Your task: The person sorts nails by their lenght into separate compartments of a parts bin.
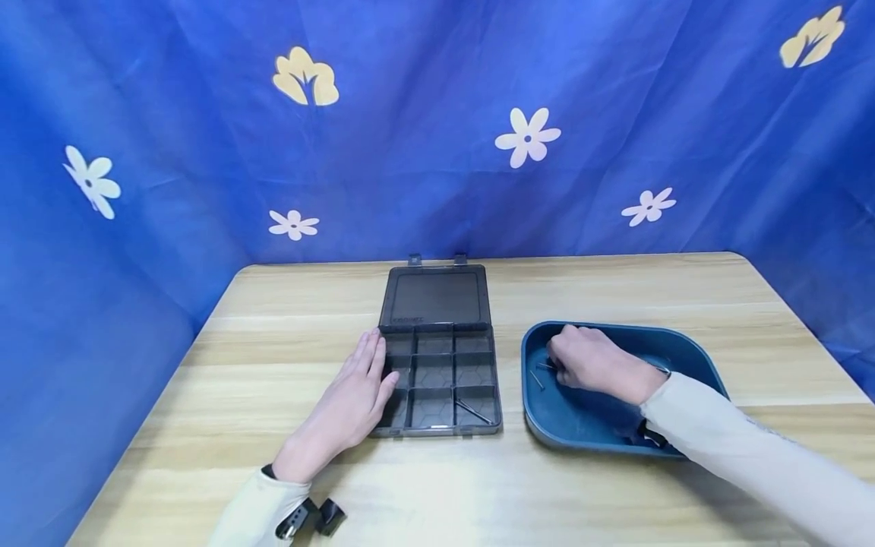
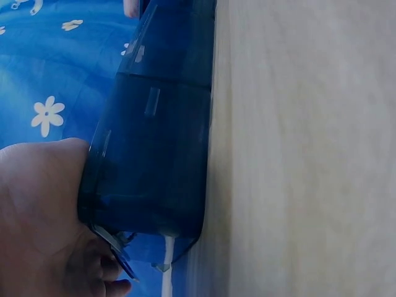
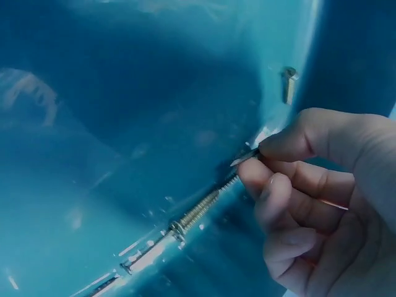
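My left hand (image 1: 349,399) rests with straight fingers on the left edge of a dark translucent compartment box (image 1: 434,371), whose lid (image 1: 435,296) lies folded back. Nails (image 1: 474,412) lie in its front right compartment. Over at the blue bin (image 1: 581,425), my right hand (image 1: 601,365) reaches down inside the left part. Its thumb and forefinger pinch a nail (image 3: 246,158), of which only a short pointed piece shows. Close below the fingertips, a brass-coloured screw (image 3: 199,209) lies along the bin's edge, and a shorter screw (image 3: 289,86) is above the thumb.
A loose nail (image 1: 538,380) lies near the bin's left wall. Both box and bin stand on a wood-grain table (image 1: 437,486). A blue curtain (image 1: 410,152) with flower prints hangs behind and beside it.
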{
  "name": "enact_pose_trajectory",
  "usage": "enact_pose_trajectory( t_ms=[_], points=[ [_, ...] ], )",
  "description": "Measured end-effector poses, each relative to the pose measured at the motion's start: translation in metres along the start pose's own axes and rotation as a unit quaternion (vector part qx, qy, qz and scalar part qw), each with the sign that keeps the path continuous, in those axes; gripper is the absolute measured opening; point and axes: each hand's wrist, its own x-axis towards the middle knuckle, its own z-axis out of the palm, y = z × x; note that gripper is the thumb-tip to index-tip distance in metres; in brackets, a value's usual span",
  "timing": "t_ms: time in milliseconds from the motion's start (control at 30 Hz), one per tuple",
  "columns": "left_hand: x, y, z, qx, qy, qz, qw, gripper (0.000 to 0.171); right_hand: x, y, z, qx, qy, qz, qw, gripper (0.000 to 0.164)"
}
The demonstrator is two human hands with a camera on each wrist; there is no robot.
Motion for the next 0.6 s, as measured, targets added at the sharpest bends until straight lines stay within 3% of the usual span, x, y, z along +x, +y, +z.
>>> enact_pose_trajectory(
  t_ms=[333,600],
  points=[
    [0.005,-0.002,-0.002,0.006,-0.005,0.008,0.9999,0.063,-0.005,0.008,-0.007,0.028,-0.010,0.011,0.999,0.030],
    [0.001,-0.002,-0.002,0.009,-0.012,0.003,0.9999,0.063,-0.009,0.007,-0.013,0.044,-0.017,0.029,0.998,0.029]
  ],
)
